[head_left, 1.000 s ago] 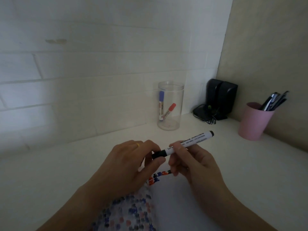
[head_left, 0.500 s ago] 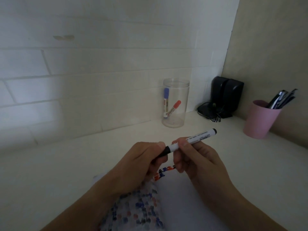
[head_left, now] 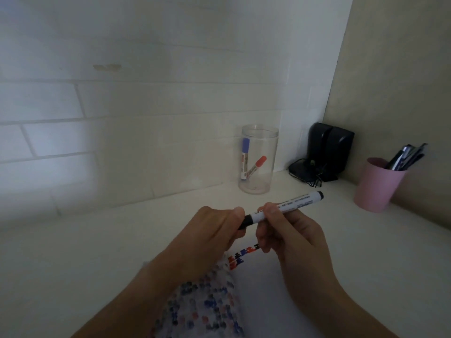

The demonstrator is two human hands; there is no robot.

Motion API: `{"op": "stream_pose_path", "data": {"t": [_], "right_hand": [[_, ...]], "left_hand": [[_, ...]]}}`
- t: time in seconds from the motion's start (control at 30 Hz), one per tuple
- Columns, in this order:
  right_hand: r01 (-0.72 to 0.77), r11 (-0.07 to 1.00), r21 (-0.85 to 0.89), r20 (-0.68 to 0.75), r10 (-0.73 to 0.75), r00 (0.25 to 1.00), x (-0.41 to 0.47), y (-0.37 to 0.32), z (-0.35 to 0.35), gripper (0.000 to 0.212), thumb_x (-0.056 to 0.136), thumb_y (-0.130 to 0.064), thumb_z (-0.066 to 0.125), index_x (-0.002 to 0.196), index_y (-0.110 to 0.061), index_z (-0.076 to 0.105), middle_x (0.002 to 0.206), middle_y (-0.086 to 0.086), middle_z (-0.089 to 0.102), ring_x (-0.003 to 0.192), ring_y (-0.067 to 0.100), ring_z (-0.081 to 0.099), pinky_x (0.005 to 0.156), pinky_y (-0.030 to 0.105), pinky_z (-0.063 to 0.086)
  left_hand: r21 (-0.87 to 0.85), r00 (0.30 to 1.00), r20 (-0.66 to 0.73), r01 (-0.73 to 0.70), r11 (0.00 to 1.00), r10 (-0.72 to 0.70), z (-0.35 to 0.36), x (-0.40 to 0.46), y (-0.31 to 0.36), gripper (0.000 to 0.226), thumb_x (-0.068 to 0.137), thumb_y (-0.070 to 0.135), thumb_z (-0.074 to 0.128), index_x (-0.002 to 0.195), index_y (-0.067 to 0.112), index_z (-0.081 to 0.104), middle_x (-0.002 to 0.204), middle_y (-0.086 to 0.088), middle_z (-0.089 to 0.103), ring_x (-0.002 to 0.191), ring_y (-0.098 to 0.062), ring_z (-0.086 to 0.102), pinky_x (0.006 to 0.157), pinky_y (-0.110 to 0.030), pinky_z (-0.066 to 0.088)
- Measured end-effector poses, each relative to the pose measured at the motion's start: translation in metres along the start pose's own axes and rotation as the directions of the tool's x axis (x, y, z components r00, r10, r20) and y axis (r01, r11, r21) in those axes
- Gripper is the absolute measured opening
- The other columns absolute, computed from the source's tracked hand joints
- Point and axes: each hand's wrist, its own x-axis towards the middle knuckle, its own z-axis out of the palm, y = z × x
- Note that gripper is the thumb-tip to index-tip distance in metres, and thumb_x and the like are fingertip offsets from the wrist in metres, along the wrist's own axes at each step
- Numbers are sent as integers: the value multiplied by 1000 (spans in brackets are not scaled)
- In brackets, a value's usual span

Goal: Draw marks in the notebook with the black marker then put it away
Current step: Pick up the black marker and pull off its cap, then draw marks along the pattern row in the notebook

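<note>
I hold the black marker (head_left: 290, 204), a white barrel with black ends, level above the desk. My right hand (head_left: 285, 230) pinches the white barrel near its middle. My left hand (head_left: 214, 230) is closed on the black cap end at the left. Under both hands lies the open notebook (head_left: 258, 284), with red, blue and black marks covering its left page and a short row along the top of the right page. My forearms hide much of the left page.
A clear jar (head_left: 258, 159) with a blue and a red marker stands by the back wall. Black speakers (head_left: 329, 150) with cables sit in the corner. A pink cup (head_left: 377, 184) with several pens stands at the right. The white desk (head_left: 97, 252) stretches left.
My left hand has closed tighter over the cap end of the marker. The camera has tipped slightly, and both hands sit a little lower and to the right in view.
</note>
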Motion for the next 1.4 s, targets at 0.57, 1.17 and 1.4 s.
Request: {"op": "stream_pose_path", "data": {"t": [0.57, 1.17, 1.4], "right_hand": [[-192, 977, -90, -46, 188, 981, 10, -7, -40, 29, 96, -15, 62, 73, -10, 78, 59, 10, 66, 50, 19, 60, 46, 26, 52], [-131, 829, -544, 22, 171, 985, -1, 22, -39, 9, 85, -5, 74, 79, -9, 80, 67, 13, 79, 61, 24, 76, 64, 30, 65], [-119, 812, -572, 26, 162, 986, -1, 24, -40, 8, 84, -6, 76, 78, -11, 80, 64, 10, 79, 56, 17, 74, 59, 22, 61]], "left_hand": [[-113, 985, 53, 169, 979, -164, -2, -15, -20, 35, 106, 42, 31, 111, 22, 59, 112, 15, 78, 106, -10, 70, 88, -23, 55], [-50, 980, 143, 147, 988, -138, 0, -15, -38, 24, 108, 40, 38, 108, 25, 58, 102, 17, 84, 93, 1, 75, 81, -13, 53], [-5, 980, 150, 130, 991, -128, -2, -15, -39, 22, 106, 45, 41, 109, 30, 58, 98, 26, 82, 70, -30, 74, 66, -36, 56]]}}
